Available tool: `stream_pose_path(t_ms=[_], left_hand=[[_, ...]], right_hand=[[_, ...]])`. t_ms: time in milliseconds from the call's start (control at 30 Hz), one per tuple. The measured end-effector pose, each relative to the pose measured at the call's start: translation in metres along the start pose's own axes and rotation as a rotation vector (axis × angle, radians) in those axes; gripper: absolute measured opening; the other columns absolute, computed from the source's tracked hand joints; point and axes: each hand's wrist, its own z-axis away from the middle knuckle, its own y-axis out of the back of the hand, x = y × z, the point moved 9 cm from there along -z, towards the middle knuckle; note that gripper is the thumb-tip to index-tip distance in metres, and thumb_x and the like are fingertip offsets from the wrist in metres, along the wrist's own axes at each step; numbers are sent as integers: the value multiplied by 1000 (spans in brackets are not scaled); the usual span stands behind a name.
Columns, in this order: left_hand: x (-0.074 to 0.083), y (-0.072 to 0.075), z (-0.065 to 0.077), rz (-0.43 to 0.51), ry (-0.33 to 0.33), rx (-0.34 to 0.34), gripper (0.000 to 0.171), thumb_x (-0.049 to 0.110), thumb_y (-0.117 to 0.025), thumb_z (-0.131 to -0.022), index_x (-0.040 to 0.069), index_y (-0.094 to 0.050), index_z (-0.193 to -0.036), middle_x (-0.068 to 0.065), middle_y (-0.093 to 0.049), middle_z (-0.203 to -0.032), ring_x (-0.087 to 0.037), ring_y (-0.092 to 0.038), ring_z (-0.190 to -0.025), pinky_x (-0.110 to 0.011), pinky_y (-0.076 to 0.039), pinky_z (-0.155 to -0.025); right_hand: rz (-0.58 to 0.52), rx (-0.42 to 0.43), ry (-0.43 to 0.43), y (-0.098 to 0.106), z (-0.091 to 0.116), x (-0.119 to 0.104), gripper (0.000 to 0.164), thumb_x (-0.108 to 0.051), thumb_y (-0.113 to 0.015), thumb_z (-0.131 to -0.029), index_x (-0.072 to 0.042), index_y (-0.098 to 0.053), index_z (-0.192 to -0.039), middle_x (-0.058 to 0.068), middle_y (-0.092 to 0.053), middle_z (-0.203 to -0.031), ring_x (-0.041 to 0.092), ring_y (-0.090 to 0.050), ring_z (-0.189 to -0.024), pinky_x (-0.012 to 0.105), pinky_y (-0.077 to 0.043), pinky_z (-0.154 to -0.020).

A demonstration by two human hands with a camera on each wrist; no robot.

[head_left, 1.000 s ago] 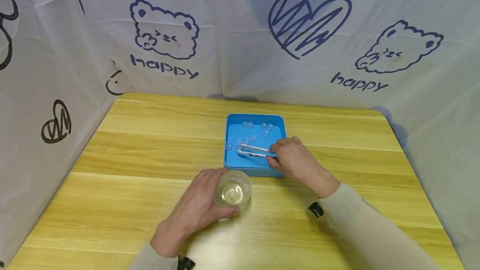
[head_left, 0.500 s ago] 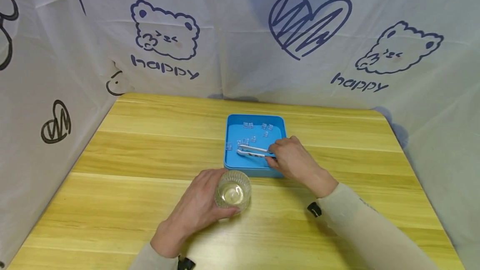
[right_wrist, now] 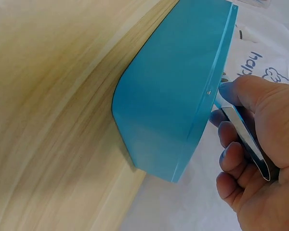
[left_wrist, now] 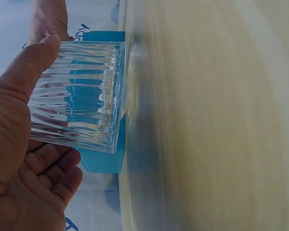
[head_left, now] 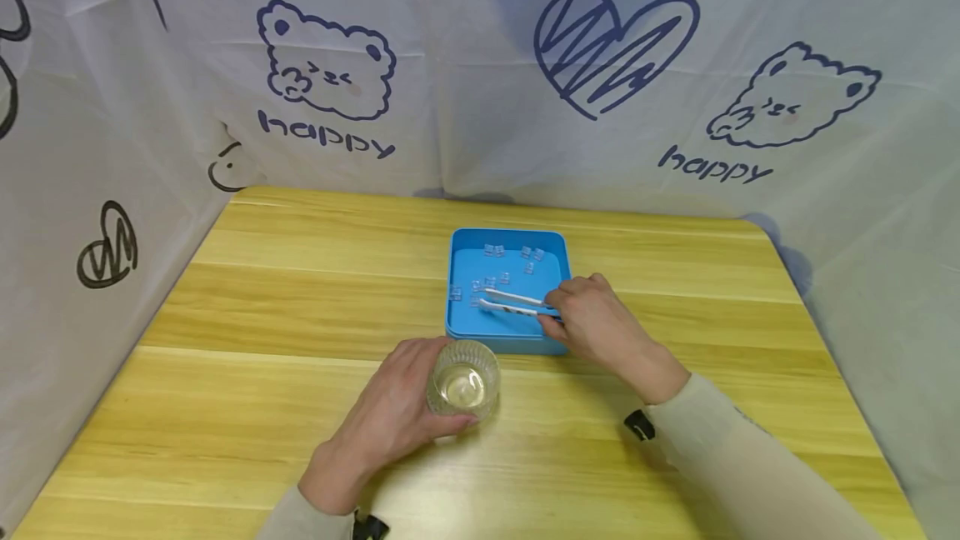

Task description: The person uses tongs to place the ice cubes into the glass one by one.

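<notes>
Blue box (head_left: 517, 346) over there has clear cubes (head_left: 529, 268) scattered inside, right hand (head_left: 607, 336) pinching tweezers (head_left: 513, 308) that reach in (tips apart, btw) while the left hand (head_left: 393, 407) grips a ribbed glass (head_left: 463, 382) just beside it.

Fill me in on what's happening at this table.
A person is working with both hands. The left hand holds a clear glass upright on the near side of a blue box. The right hand holds tweezers with the tips inside the box, spread apart. Small clear blocks lie scattered in the box, some close to the tips; whether any is between them is hard to tell. No blocks show in the glass.
</notes>
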Motion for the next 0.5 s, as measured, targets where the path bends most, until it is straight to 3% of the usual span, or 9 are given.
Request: stream_pose_path(t_ms=[500], left_hand=[[-2, 1, 1, 17, 2, 7, 98, 50, -99, -66, 6, -57, -143, -9, -67, -132, -26, -60, -127, -46, -52, -111]], right_hand=[[-55, -9, 24, -10, -13, -4, 22, -24, -76, -94, -10, -67, -80, -2, -57, -69, 17, -50, -67, 40, -47, -68]])
